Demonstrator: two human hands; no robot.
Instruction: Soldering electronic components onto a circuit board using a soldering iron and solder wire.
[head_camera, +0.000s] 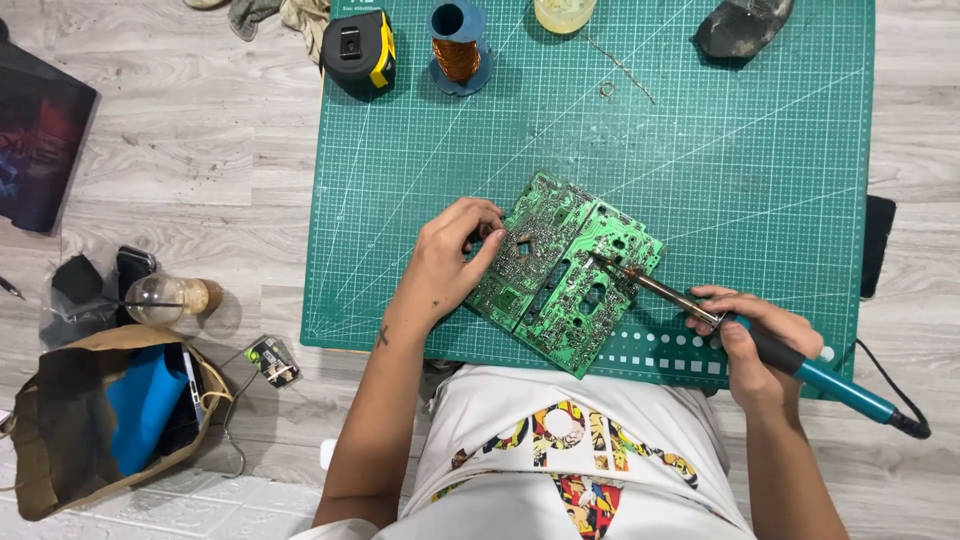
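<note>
A green circuit board (565, 270) lies solder side up, tilted, near the front of a green cutting mat (740, 170). My left hand (450, 260) grips the board's left edge, fingers curled over it. My right hand (760, 345) holds a soldering iron with a teal handle (835, 385). The iron's metal tip (606, 263) touches the board's right half. A black cord runs off the handle's end to the right.
At the mat's far edge stand a black and yellow tape measure (360, 52), a spool of copper wire (458, 50), a yellowish jar (564, 12) and a dark pad (742, 25). On the floor at left are a brown paper bag (60, 440), a bulb (165, 298) and a small module (273, 360).
</note>
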